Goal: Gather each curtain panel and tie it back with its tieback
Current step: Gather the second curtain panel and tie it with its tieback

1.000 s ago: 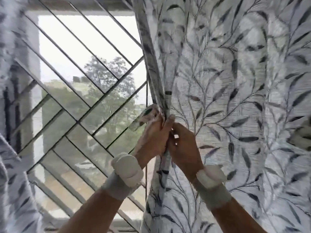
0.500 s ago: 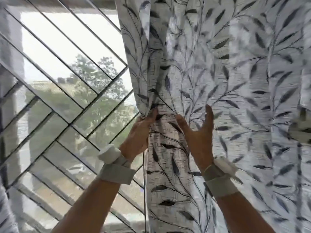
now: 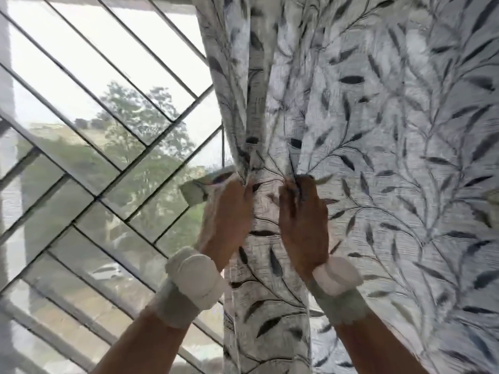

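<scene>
Both hands raised side by side, slightly apart. Left hand [image 3: 229, 209] clamped on the curtain [image 3: 378, 163] edge with a strip of same fabric, maybe tieback [image 3: 195, 190], sticking out left. Right hand [image 3: 303, 214] pinching a fold just beside. Behind, window grille [image 3: 108, 168], trees.

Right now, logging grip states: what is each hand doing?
Left hand: closed on a fold of the curtain panel.
Right hand: closed on a neighbouring fold of it.
</scene>
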A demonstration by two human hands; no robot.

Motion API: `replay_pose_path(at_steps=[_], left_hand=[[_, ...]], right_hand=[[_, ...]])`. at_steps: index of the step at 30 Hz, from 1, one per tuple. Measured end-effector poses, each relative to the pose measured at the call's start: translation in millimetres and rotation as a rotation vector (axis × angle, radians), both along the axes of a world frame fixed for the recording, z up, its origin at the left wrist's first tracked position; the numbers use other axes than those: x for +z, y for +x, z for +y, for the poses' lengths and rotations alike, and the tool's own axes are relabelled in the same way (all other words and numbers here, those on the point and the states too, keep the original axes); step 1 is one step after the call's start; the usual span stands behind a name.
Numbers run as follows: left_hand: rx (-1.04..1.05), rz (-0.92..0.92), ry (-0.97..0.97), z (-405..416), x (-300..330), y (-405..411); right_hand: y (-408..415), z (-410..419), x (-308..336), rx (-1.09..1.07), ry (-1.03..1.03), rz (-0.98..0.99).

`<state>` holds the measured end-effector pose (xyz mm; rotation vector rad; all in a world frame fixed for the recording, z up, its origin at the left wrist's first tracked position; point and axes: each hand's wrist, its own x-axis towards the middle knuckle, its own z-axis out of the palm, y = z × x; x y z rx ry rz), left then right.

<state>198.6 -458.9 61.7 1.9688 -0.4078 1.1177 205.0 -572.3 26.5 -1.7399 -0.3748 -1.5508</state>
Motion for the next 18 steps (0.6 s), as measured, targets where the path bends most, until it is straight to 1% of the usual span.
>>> replay_pose_path(at_steps=[3, 4, 7, 9, 12, 15, 18], left_hand=[[0.172, -0.048, 0.174, -0.7, -5.5, 1.3], [0.199, -0.072, 0.214, -0.9, -8.1, 1.5], [0.232, -0.045, 0.256, -1.8, -13.2, -0.4], [0.283, -0.034, 0.310, -3.3, -17.6, -1.0], [0.242, -0.046, 0.358, -6.3, -26.1, -4.3], [0.218, 0.002, 0.425, -10.3, -36.0, -9.5], [0.167, 0.024, 0.485, -11.4, -44.9, -14.5]], right_hand=[[-3.1, -1.4, -2.4, -0.005, -0.097, 0.043], [-3.0, -2.8, -3.9, 0.016, -0.107, 0.056], [-5.0, -5.3, -8.0, 0.086, -0.090, 0.087], [-3.0, -5.8, -11.1, 0.079, -0.094, 0.055], [0.1, -1.7, -16.1, 0.074, -0.156, 0.049], [-0.5, 3.0, -17.8, 0.180, -0.144, 0.074], [-1.9, 5.4, -20.7, 0.301, -0.102, 0.180]])
